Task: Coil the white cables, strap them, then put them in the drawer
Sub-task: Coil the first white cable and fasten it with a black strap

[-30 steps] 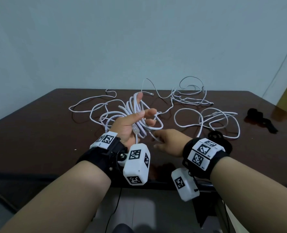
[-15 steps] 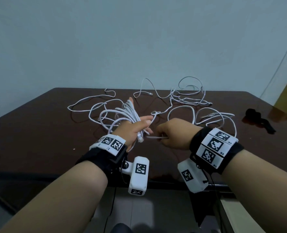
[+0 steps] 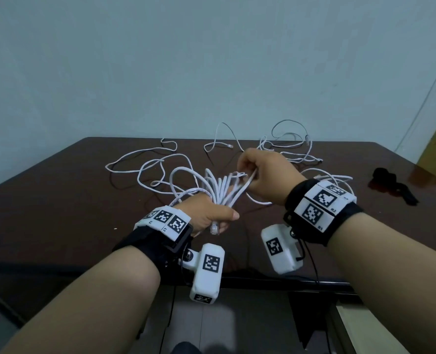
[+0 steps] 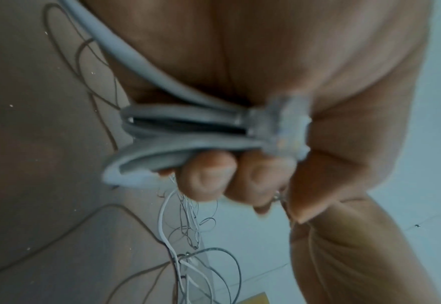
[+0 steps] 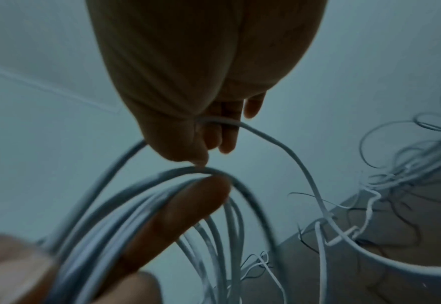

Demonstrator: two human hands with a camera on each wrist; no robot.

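Note:
My left hand [image 3: 220, 217] grips a bundle of white cable loops [image 3: 220, 186] above the near half of the dark table [image 3: 58, 213]. A clear plug [image 3: 214, 229] sticks out below the fist. In the left wrist view the fingers [image 4: 206, 176] curl round the loops [image 4: 178, 127] next to the plug [image 4: 279, 131]. My right hand [image 3: 250, 173] is raised behind the bundle and pinches a strand at the top of the loops. In the right wrist view that strand [image 5: 279, 148] runs from the curled fingers [image 5: 214, 133] down to the table.
Loose white cables lie tangled on the table at the back left [image 3: 145, 167] and back right [image 3: 288, 146]. Black straps [image 3: 388, 178] lie near the right edge. A wall rises behind the table; the floor shows below its near edge.
My right hand has risen from beside the left hand to the top of the loops, carrying the strand with it. The left hand has kept its grip and turned slightly.

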